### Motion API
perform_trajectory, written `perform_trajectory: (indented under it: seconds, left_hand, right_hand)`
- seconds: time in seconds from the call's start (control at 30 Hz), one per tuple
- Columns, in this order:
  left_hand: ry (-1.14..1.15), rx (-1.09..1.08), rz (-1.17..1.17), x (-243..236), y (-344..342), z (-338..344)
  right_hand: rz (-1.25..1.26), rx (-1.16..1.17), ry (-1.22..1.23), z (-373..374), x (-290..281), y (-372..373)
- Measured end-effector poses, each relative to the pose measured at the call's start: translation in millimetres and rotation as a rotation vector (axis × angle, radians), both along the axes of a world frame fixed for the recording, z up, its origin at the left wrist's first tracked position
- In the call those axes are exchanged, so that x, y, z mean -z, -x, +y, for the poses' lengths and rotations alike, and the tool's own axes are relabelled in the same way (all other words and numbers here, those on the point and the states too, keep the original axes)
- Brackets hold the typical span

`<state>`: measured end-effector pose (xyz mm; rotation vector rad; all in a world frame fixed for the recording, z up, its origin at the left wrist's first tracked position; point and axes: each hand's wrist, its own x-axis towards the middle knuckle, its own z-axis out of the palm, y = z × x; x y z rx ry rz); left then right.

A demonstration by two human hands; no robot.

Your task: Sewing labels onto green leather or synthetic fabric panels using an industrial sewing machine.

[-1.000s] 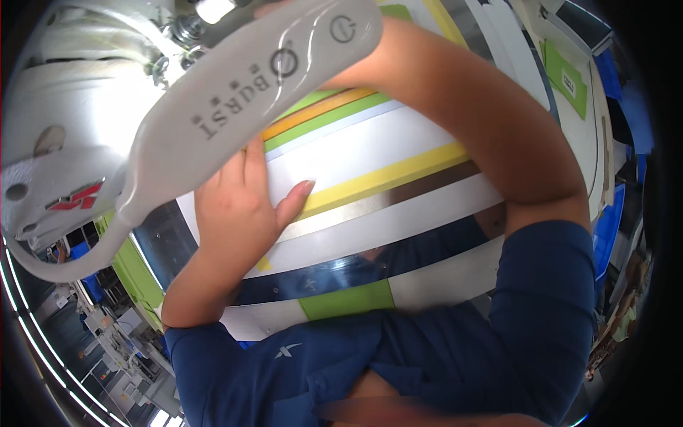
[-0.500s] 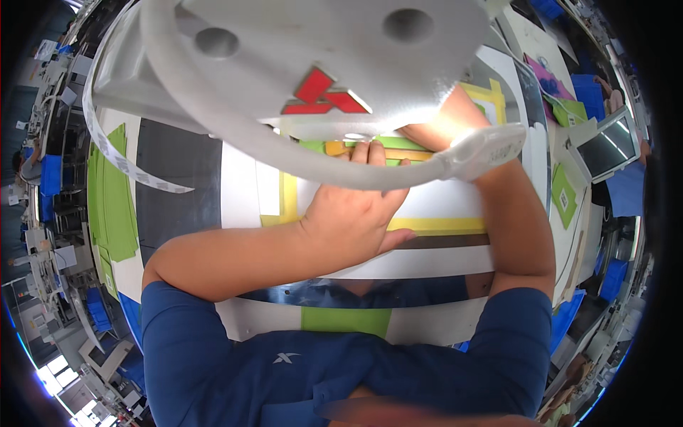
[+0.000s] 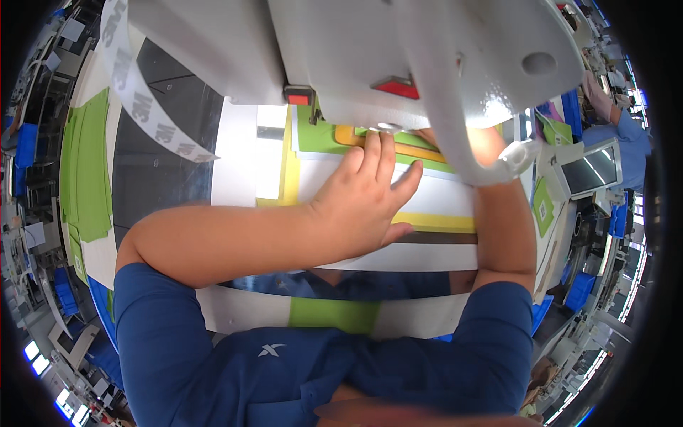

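My left hand [image 3: 366, 192] lies palm down with its fingers stretched out. Its fingertips touch a yellow-orange strip [image 3: 413, 151] on a green piece of material [image 3: 313, 139]. Under these lies a white sheet [image 3: 434, 199] with yellow edging [image 3: 441, 223]. Beyond the strip, on the right, is my right hand [image 3: 487, 144]. The head of a pale grey machine [image 3: 341, 64], apparently a sewing machine, and its thick cable [image 3: 455, 92] hide most of that hand, so its fingers do not show.
Green flat pieces [image 3: 87, 167] are stacked at the left edge. A printed white tape [image 3: 139, 96] hangs at the upper left. A small screen [image 3: 590, 171] stands on the right beside a green labelled piece [image 3: 543, 206]. Another person [image 3: 622, 146] is at the far right.
The view has shifted, so the machine head sits farther right and more of the green material shows. My left fingertips stay on the strip, with the index finger and thumb spread apart.
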<state>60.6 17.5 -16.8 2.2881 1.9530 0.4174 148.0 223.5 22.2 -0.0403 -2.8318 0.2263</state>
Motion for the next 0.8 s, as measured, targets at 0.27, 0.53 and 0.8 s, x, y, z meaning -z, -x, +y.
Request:
perform_trajectory:
  seconds: [0.27,0.53,0.8]
  left_hand:
    - [-0.027,0.007,0.121,-3.4,-0.3,0.6]
    - [-0.006,0.024,0.106,-5.4,0.8,4.7]
    - [-0.016,-0.003,0.008,-2.2,4.9,5.6]
  right_hand:
    - [0.009,-0.012,0.014,12.7,6.5,1.0]
    - [0.021,0.015,0.027,32.8,20.2,10.6]
    - [0.031,-0.016,0.027,28.0,22.1,8.7]
